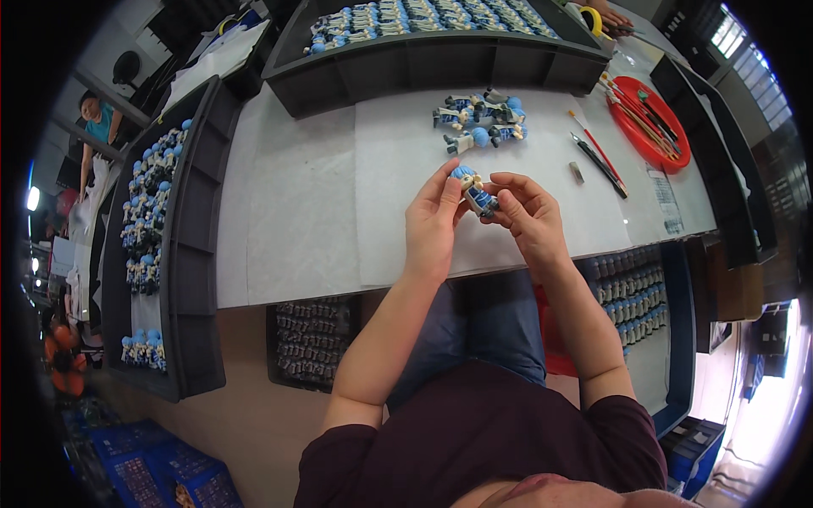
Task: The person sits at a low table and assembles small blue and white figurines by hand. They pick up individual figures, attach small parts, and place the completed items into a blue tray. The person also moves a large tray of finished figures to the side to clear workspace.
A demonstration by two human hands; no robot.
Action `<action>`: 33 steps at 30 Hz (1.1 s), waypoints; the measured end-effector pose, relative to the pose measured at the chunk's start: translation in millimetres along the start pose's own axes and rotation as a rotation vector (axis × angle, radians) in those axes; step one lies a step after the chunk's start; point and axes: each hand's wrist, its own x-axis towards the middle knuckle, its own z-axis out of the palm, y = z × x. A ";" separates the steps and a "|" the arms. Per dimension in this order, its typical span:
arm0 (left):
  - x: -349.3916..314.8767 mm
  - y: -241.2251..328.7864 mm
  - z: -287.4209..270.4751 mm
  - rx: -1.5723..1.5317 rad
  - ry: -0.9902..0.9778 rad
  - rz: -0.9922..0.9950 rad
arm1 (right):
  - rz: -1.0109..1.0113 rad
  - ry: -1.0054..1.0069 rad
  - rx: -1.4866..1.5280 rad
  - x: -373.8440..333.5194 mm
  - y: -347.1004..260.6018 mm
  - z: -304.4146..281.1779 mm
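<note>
Between my two hands, above the near part of the white-covered table, is a small blue-haired figurine point(477, 193) in blue and white with dark feet. My left hand point(434, 222) pinches it at the head, thumb and fingers closed on the hair side. At the feet end, my right hand point(533, 218) grips it with thumb and curled fingers. Just beyond my hands lies a loose cluster of several similar figurines point(479, 138) on the paper. The fingers partly cover the figurine's back and sides.
A dark tray point(440, 69) full of figurines stands at the back; another tray point(190, 229) is at the left. To the right are a red dish point(621, 91) of brushes, a black pen point(603, 169) and a small grey block point(577, 173). Other people are in the background.
</note>
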 end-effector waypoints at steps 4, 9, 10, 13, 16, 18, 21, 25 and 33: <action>0.3 -1.8 -16.0 0.021 0.027 -0.017 | 0.052 -0.033 -0.081 -0.2 13.0 1.5; -2.0 -6.4 -23.6 -0.041 -0.001 0.004 | 0.060 -0.066 -0.070 -3.6 15.8 -0.5; -1.7 -7.0 -24.1 -0.044 -0.008 0.000 | 0.053 -0.073 -0.069 -3.7 16.3 -1.3; -2.8 -7.9 -24.7 -0.056 -0.026 0.008 | 0.019 -0.087 -0.104 -5.2 18.0 -1.6; -3.1 -7.7 -23.8 -0.084 -0.006 0.015 | 0.047 -0.080 -0.079 -6.2 11.9 1.6; -4.3 -6.1 -23.4 -0.081 -0.029 0.010 | 0.074 -0.086 -0.104 -8.1 7.2 4.7; -5.3 -5.0 -23.1 -0.070 -0.046 -0.015 | -0.028 -0.054 -0.189 -9.4 14.3 4.5; -8.6 -7.3 -17.5 0.213 -0.046 0.062 | -0.290 0.026 -0.432 -11.1 28.8 2.2; -7.1 -7.7 -23.5 0.048 -0.039 0.044 | -0.304 -0.023 -0.349 -12.1 19.1 7.6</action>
